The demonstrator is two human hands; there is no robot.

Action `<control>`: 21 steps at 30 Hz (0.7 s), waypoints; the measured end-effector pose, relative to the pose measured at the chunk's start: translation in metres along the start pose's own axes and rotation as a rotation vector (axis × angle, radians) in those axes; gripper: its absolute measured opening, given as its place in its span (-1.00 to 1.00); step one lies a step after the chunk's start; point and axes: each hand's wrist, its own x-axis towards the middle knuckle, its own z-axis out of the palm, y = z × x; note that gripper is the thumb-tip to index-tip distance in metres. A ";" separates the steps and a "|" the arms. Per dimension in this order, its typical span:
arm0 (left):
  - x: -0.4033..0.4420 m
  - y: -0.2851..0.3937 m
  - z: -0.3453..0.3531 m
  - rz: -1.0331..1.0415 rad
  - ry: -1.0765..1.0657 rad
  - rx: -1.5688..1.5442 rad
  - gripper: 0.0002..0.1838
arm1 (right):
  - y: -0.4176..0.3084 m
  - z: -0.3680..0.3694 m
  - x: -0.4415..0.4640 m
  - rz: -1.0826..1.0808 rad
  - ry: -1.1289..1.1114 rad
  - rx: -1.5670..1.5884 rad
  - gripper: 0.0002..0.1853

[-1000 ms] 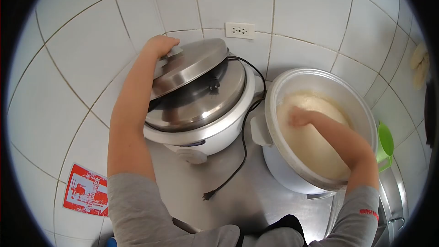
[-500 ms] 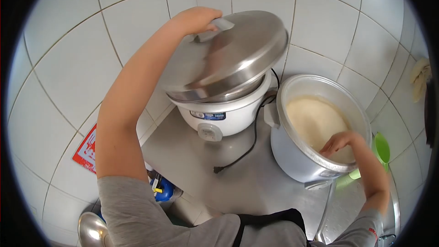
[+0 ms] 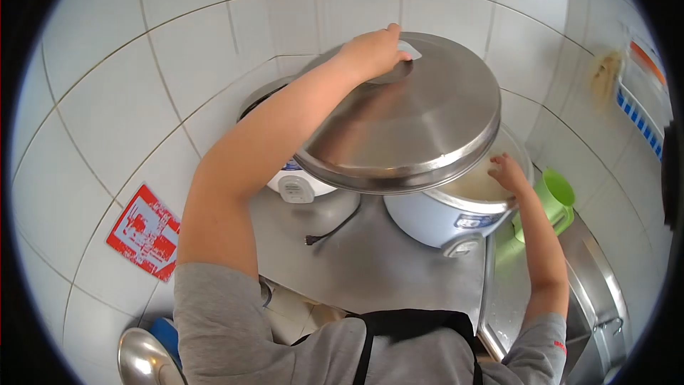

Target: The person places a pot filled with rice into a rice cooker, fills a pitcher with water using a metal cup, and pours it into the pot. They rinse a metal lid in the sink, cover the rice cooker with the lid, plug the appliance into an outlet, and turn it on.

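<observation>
My left hand (image 3: 377,55) grips the handle of a large stainless steel lid (image 3: 434,110), which hangs tilted between two rice cookers and covers part of both. On the right, the open cooker (image 3: 434,217) holds a pale, whitish content (image 3: 474,184). Over that cooker's right side is my right hand (image 3: 507,171), its fingers apart and nothing seen in them. The left cooker (image 3: 303,184) is mostly hidden behind the lid and my left arm.
A black plug (image 3: 313,239) lies on the steel counter (image 3: 377,264). Right of the open cooker stands a green jug (image 3: 554,196), beside a steel sink (image 3: 548,292). A red and white sign (image 3: 146,232) is on the left wall. A blue basket (image 3: 640,117) hangs at right.
My left hand has lifted the lid off the left cooker and carried it right, partly over the open one. My right hand has come up out of the pale content. The view has shifted.
</observation>
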 end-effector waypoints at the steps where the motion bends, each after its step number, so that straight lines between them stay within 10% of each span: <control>1: 0.000 0.009 0.002 0.016 0.050 0.008 -0.55 | -0.009 -0.010 0.003 0.227 -0.203 0.187 -0.72; 9: -0.008 0.037 0.004 0.184 0.269 0.142 -0.59 | -0.077 -0.020 0.008 0.389 -1.116 0.577 -0.66; 21: -0.070 -0.016 -0.009 0.258 0.382 0.290 -0.62 | -0.094 0.056 0.080 0.231 -1.613 0.206 -0.54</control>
